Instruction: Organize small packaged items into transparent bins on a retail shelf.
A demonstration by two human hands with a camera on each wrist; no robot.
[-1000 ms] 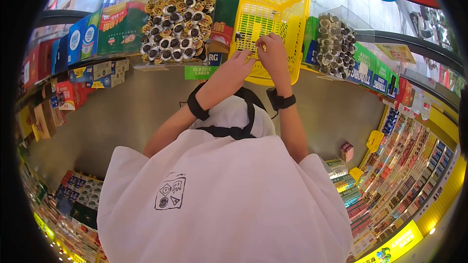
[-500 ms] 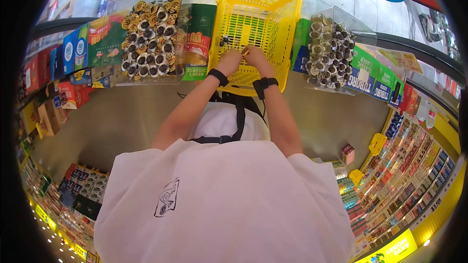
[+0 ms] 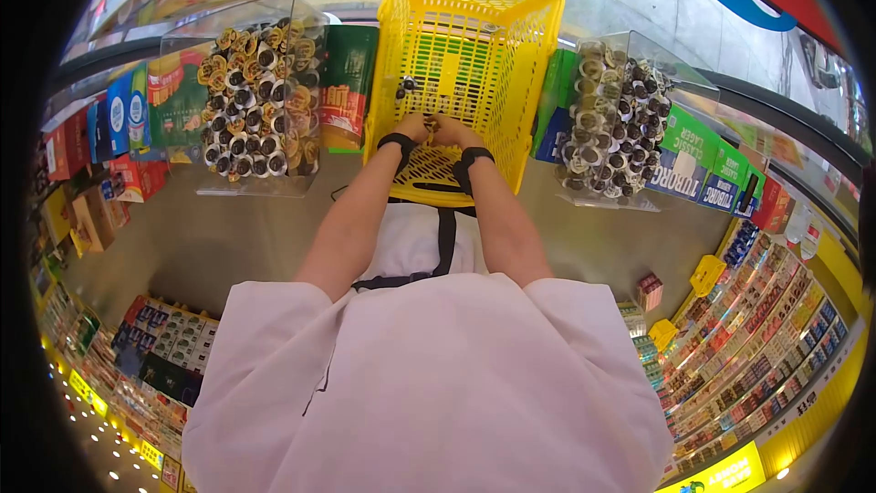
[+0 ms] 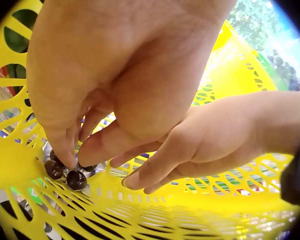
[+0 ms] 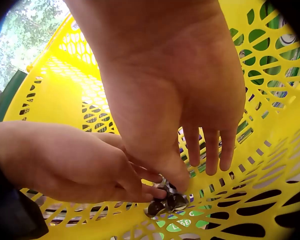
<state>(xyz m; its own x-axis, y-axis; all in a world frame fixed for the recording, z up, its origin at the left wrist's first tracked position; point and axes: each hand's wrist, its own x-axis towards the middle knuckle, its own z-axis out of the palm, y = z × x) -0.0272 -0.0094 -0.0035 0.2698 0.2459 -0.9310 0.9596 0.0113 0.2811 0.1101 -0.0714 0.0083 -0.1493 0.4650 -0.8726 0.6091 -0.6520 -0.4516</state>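
Observation:
Inside the yellow basket (image 3: pixel 547 55), my left hand (image 3: pixel 412 126) and right hand (image 3: pixel 450 131) are close together, low near its near end. Beside the left fingertips lie several small dark round pieces (image 4: pixel 76 180) in clear cups, on the basket floor. In the left wrist view, the left thumb and fingers bend loosely down with no object visible between them. The right wrist view has three fingers of the right hand (image 5: pixel 175 95) hanging straight, with its thumb overlapping the dark pieces (image 5: pixel 157 206); the right index finger is mostly hidden behind that thumb.
Clear bins of similar cup-shaped pieces flank the basket: the left bin (image 3: pixel 260 184) and the right bin (image 3: pixel 607 201). Stacked beer cartons (image 3: pixel 686 160) stand along both sides. Stocked shelves (image 3: pixel 757 310) curve around at the right.
Both hands have gone lower into the basket and look smaller in the head view. The right fingers, bent earlier, now extend. Basket and left bin have shifted left in the view.

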